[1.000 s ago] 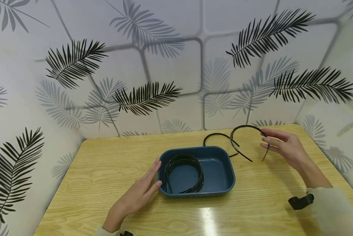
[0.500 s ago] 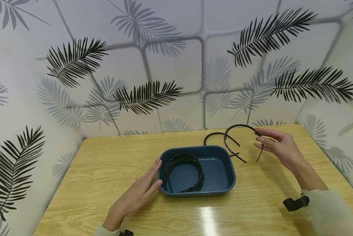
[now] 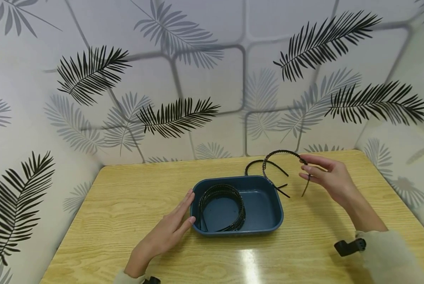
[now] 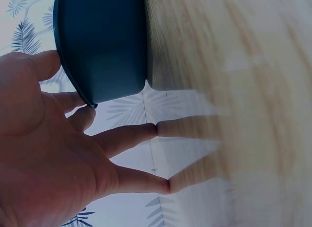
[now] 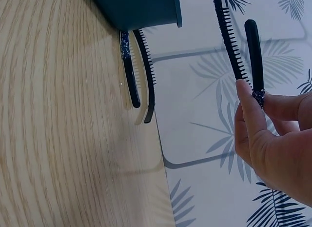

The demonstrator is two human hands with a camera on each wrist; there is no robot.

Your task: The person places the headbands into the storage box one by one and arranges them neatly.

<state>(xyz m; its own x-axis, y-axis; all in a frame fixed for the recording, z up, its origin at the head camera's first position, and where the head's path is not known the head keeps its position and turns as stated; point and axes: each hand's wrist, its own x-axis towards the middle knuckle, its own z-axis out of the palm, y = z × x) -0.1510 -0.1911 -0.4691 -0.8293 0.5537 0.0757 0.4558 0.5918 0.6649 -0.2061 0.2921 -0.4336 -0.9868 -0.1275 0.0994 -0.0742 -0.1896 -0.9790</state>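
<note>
My right hand (image 3: 334,179) pinches a black toothed headband (image 3: 283,152) between thumb and fingers, holding it up off the table behind the right end of a blue bin (image 3: 263,209). In the right wrist view this headband (image 5: 254,46) shows comb teeth and a glittery patch by the fingertips. Several more black headbands (image 3: 241,205) are nested in the bin's left half. My left hand (image 3: 169,230) rests straight fingers against the bin's left side; the left wrist view shows thumb and fingers spread at the bin's rim (image 4: 73,85). Another headband (image 3: 259,161) lies on the table behind the bin.
The bin stands on a light wood-grain table (image 3: 134,201). A wall (image 3: 212,86) covered in a leaf pattern rises along the table's back edge and both sides. Each wrist wears a black camera mount (image 3: 350,247).
My right hand has moved left with the headband, bringing it closer to the bin and partly over the headband lying behind. My left hand has stayed against the bin.
</note>
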